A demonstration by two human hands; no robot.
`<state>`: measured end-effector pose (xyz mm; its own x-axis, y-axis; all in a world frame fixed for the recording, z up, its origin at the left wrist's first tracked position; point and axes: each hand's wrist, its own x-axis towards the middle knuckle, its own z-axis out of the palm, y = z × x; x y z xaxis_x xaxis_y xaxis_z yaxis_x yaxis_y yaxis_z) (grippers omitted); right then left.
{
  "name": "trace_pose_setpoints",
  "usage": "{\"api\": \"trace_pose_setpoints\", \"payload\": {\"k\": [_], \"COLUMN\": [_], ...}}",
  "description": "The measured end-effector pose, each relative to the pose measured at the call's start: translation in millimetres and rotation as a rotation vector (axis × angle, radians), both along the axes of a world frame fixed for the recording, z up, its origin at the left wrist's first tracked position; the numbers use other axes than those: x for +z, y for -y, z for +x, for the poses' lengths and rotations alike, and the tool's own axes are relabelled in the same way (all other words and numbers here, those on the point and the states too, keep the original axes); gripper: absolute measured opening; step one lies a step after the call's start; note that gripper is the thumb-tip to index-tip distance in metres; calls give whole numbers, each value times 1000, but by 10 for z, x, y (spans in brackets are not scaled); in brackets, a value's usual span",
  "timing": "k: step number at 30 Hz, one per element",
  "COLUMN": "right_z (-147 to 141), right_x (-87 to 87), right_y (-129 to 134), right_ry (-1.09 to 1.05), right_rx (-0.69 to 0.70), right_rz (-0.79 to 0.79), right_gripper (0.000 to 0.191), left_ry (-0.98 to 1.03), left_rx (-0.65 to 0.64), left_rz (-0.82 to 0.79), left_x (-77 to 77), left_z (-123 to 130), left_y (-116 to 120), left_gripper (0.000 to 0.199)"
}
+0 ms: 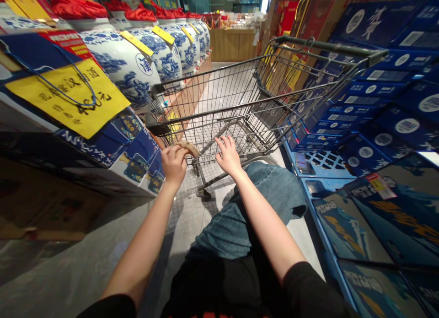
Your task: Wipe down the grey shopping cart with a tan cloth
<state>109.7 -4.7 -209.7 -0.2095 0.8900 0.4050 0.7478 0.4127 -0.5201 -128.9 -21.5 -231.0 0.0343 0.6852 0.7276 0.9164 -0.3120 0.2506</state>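
One tan soft packet (pixel 188 148) sits clamped in the left hand (pixel 174 164) at a grey wire shopping cart (pixel 219 94); the right hand (pixel 228 155) spreads its fingers apart.

Grey floor (pixel 75 274) runs between porcelain jars (pixel 121 64) and stacked blue cartons (pixel 387 78) — wooden counter (pixel 233 44) far ahead (warmly lit).

Black short sleeves (pixel 315 290) — and loose, faded blue denim trousers (pixel 270 194).

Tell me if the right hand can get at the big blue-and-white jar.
Probably not from here. The right hand is behind the shopping cart, whose wire basket partly blocks the way, and the blue-and-white jar stands farther ahead, beyond the blue box.
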Motion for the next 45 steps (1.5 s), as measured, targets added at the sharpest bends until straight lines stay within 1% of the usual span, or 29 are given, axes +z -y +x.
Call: {"api": "trace_pose_setpoints", "payload": {"k": [2, 4, 6, 9, 11, 13, 16, 18, 20, 23, 25, 27, 30, 32, 34, 37, 39, 40, 45], "right_z": [0, 0, 2, 4, 6, 9, 12, 14, 14, 14, 14, 14, 14, 13, 12, 12, 14, 15, 16], "right_x": [1, 8, 20, 41, 51, 53, 37, 18, -1, -18, -16, -2, 32, 50, 58, 48, 35, 30, 25], "right_y": [-2, 0, 7, 21, 27, 26, 14, 4, -3, -5, -2, 4, 17, 26, 31, 28, 22, 19, 15], "right_ry": [7, 21, 32, 29, 23, 22, 15, 3, -10, -21, -23, -18, 7, 27, 38, 26, 9, 2, 12], "right_rx": [0, 3, 4, -2, -1, 3, 10, 13, 14, 13, 12, 11, 12, 10, 5, 3, 6, 7, 9], "right_rz": [-1, -7, -15, -27, -28, -25, -16, -6, 3, 5, 4, 0, -18, -29, -35, -31, -24, -21, -22], "right_gripper": [65, 65, 66, 65, 65, 64, 65, 65, 65, 64, 65, 64, 64, 65, 65, 64, 64, 64, 65], "left_ry": [-38, -65, -72, -55, -47, -54, -78, -82, -69, -42, -39, -54, -101, -121, -116, -95, -108, -125, -201], "left_rx": [-31, -55, -63, -40, -16, -17, -39, -41, -50, -57, -46, -37, -54, -66, -70, -77, -89, -94, -82], "left_rz": [-91, -132, -111, -20, 15, -14, -94, -110, -101, -52, -15, -28, -126, -147, -116, -58, -56, -72, -200], "left_x": [-148, -229, -217, -109, -78, -121, -252, -286, -238, -84, -20, -29, -126, -162, -132, -7, 49, 52, -89], "left_z": [15, 20, 12, -1, 4, 19, 42, 44, 36, 27, 34, 50, 66, 66, 67, 108, 166, 199, 293], "left_y": [30, 55, 67, 65, 61, 59, 64, 72, 83, 94, 89, 72, 54, 59, 75, 83, 62, 46, -4], "left_gripper": [24, 24, 25, 27, 30, 29, 26, 26, 27, 28, 30, 29, 28, 28, 29, 30, 31, 32, 33]}}
